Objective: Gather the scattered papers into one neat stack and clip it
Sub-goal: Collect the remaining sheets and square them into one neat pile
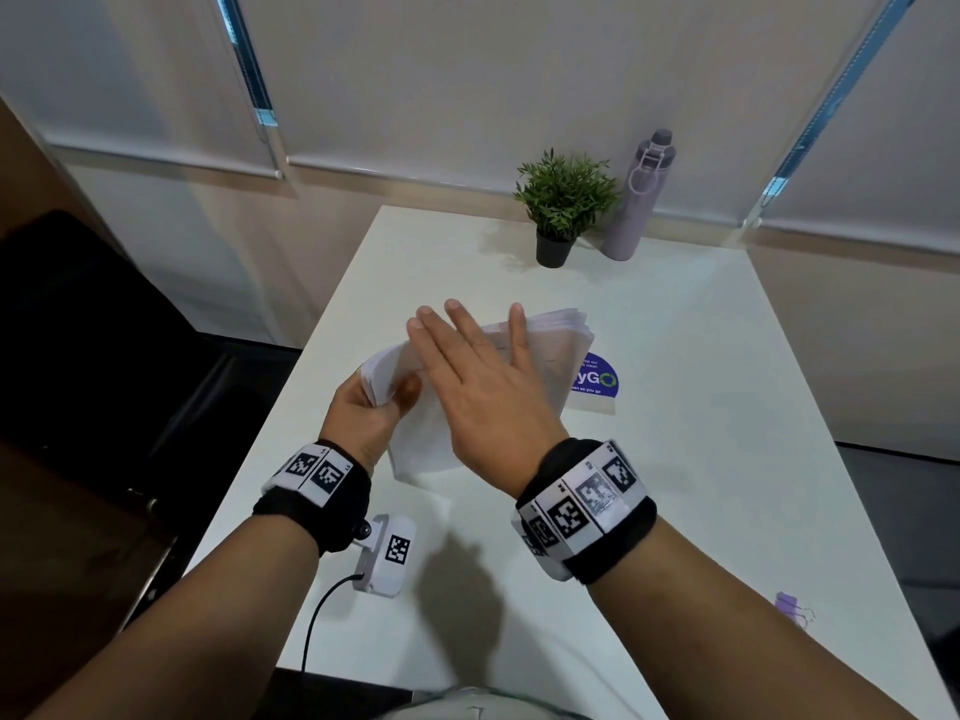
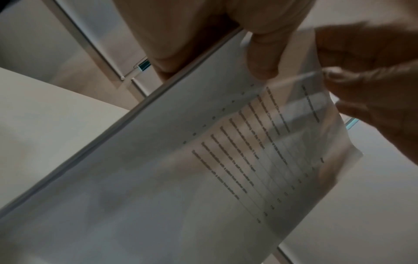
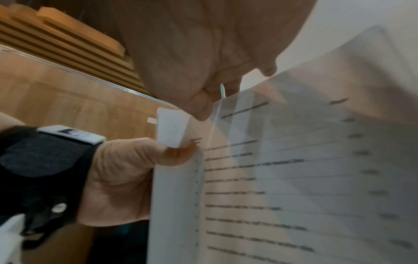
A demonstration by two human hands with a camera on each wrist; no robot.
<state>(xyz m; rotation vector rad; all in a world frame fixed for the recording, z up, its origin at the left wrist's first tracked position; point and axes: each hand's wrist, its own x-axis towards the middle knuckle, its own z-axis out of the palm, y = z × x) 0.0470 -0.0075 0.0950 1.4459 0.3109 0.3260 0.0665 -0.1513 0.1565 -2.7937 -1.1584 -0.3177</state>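
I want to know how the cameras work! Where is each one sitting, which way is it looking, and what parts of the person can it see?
Head: worn on the head, looks down at the white table; shows both forearms, left hand gripping the paper stack, right hand flat over it.
Left wrist: looks along the left hand at the printed sheet; fingertips show.
Right wrist: looks up at the paper's underside; shows the right palm and the left hand's thumb.
Shared: all three see the papers.

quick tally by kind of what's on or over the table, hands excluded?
Paper stack: 1, held over the table by the left hand
Potted plant: 1
Bottle: 1
Binder clip: 1
Round sticker: 1
White tagged device: 1
Total: 6
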